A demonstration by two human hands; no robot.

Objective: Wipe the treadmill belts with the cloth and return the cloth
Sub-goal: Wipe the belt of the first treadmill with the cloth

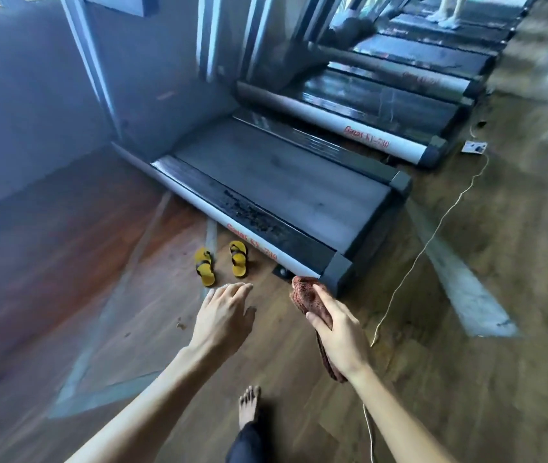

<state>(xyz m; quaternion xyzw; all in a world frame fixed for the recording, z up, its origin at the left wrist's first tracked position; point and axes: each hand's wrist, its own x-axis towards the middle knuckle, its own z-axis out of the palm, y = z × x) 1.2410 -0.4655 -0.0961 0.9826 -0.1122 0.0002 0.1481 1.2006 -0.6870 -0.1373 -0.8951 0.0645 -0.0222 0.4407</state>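
The right hand (339, 329) is clamped on a reddish cloth (309, 297), held just short of the nearest treadmill (282, 192), by its rear corner. The left hand (224, 315) hovers empty beside it, fingers spread. The cloth looks soft, light and floppy; bunching it under the palm should suit wiping the belt.

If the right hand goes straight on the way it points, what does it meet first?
Likely the grey end cap at the near corner of the nearest treadmill; the cloth held in the right hand leads and would touch first. Depth is hard to judge from one view.
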